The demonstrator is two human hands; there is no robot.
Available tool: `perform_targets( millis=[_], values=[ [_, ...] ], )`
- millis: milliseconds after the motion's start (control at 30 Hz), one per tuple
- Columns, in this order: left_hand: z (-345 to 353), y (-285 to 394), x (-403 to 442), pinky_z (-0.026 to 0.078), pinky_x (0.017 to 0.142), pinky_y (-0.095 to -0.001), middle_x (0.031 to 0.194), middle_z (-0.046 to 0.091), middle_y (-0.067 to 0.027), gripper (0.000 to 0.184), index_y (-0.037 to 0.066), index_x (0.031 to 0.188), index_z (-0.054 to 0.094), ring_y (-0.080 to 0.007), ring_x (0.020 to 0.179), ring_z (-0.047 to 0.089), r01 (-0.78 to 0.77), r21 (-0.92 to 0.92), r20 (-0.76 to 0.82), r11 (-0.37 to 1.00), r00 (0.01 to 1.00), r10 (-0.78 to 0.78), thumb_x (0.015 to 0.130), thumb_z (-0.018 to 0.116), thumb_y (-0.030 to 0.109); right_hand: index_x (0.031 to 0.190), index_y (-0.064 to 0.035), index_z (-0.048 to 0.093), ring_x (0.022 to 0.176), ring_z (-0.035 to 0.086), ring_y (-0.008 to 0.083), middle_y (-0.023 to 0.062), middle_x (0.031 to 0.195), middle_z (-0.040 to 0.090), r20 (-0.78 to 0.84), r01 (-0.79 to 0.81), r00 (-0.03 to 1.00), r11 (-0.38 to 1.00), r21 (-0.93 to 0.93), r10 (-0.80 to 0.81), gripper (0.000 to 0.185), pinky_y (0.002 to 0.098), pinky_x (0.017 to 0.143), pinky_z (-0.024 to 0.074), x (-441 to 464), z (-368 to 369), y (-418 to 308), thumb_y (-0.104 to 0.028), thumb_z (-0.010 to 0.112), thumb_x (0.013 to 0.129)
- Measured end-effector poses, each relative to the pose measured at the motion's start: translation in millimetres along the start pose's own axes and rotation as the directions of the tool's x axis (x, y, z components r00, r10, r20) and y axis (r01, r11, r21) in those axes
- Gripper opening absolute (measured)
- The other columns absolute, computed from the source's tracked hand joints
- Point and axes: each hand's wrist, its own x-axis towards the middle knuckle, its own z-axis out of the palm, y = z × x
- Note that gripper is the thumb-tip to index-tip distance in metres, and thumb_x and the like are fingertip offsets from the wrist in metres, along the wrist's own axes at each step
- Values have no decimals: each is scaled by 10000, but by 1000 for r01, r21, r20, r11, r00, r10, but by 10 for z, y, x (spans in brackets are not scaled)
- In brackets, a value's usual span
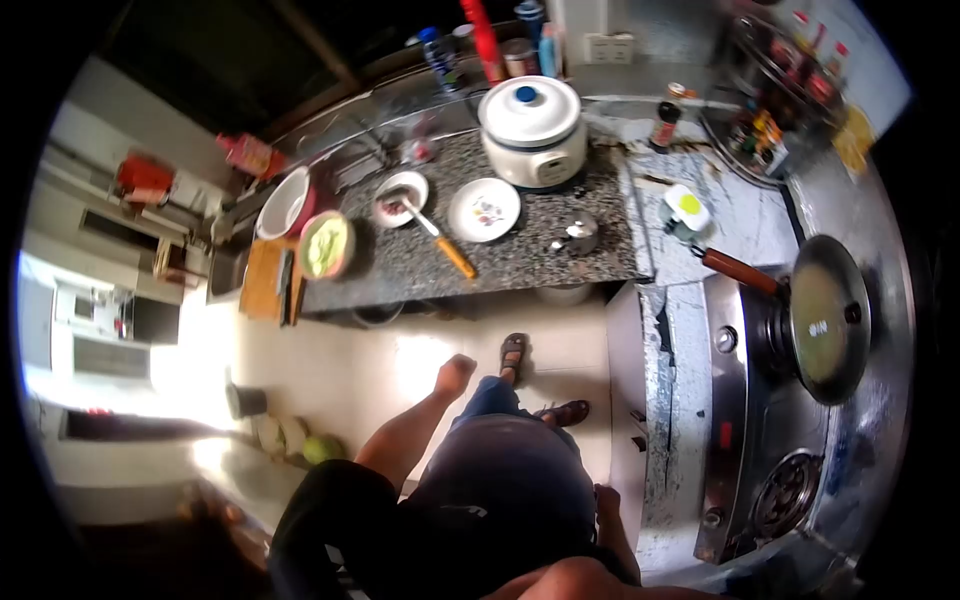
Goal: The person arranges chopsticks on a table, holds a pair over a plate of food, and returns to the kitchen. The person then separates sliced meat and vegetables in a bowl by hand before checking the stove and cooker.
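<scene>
My left hand (456, 375) hangs over the floor in front of the counter, its fingers curled in, with nothing visible in it. My right hand (607, 500) is low beside my body, close to the cabinet side under the stove counter; its fingers are mostly hidden. Nearest my left hand on the granite counter (400, 270) lies a spatula (452, 256) with an orange handle, its head resting on a small plate (412, 184). A white patterned plate (485, 209) sits beside it. To the right, a pan (830, 320) with a brown handle (742, 271) stands on the gas stove (730, 430).
A white cooker (532, 140) with a lid stands at the back. At left are a bowl of cut green vegetable (326, 246), a knife (286, 285) on a cutting board (262, 275) and a basin (287, 202). A bottle rack (770, 110) fills the back right corner.
</scene>
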Motion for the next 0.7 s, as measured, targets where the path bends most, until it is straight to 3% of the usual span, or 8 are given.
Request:
perform_targets(
  millis=[67, 167, 200, 267, 300, 433, 467, 700],
  values=[
    [-94, -215, -142, 434, 725, -363, 846, 584, -154, 248, 43, 810, 573, -311, 838, 546, 95, 41, -51, 995, 994, -93, 772, 533, 284, 673, -60, 520, 537, 527, 277, 116, 564, 535, -59, 129, 990, 992, -19, -129, 102, 397, 479, 396, -30, -27, -56, -154, 558, 673],
    [-239, -667, -223, 436, 729, -365, 855, 584, -158, 234, 52, 786, 571, -306, 847, 547, 165, 101, -128, 981, 980, -152, 769, 541, 284, 698, -95, 513, 569, 544, 277, 117, 608, 556, -32, 124, 991, 982, -143, -130, 111, 403, 493, 406, 193, -32, -105, -180, 566, 652],
    [-298, -764, -270, 442, 720, -360, 843, 590, -156, 239, 52, 785, 570, -307, 835, 553, 232, 74, -174, 970, 961, -217, 769, 545, 289, 699, -82, 516, 549, 540, 254, 104, 611, 556, 10, 189, 981, 941, -280, -194, 132, 384, 481, 407, 108, -56, -331, -200, 568, 671],
    [-411, -944, -306, 451, 705, -348, 820, 599, -151, 247, 49, 781, 569, -308, 811, 565, 305, -50, -167, 951, 936, -309, 769, 551, 296, 713, -60, 519, 512, 521, 200, 73, 601, 545, -51, 6, 999, 989, -145, -14, 166, 342, 454, 401, -28, 42, -713, -219, 567, 711],
    [-472, -1045, -355, 454, 699, -341, 810, 603, -148, 251, 47, 778, 569, -307, 800, 570, 329, -146, -130, 933, 929, -348, 769, 553, 297, 725, -51, 520, 495, 506, 168, 56, 588, 535, -94, -212, 969, 967, 144, 227, 174, 318, 438, 395, -113, 129, -818, -220, 565, 732],
    [-743, -1560, -288, 454, 700, -340, 808, 606, -149, 269, 32, 808, 575, -292, 783, 579, 290, -267, -87, 919, 942, -323, 764, 558, 297, 783, -46, 520, 479, 465, 112, 34, 620, 511, -239, -124, 952, 955, 270, 191, 182, 241, 373, 343, -87, 612, -980, -223, 553, 756],
    [-884, -1617, -294, 453, 704, -338, 824, 606, -149, 277, 33, 828, 577, -289, 796, 577, 256, -182, -119, 950, 953, -279, 762, 558, 302, 799, -35, 518, 480, 465, 103, 33, 637, 508, -213, -134, 955, 943, 303, 204, 229, 224, 359, 329, -104, 731, -1045, -258, 557, 762],
    [-1594, -2799, -227, 444, 740, -352, 871, 598, -154, 297, 50, 866, 565, -299, 855, 560, 398, -19, -64, 917, 915, -398, 754, 566, 324, 680, 1, 515, 463, 475, 113, 41, 565, 498, -338, 31, 941, 997, 74, -4, 235, 248, 421, 389, -379, 1699, -1414, -221, 571, 737]
  ],
)
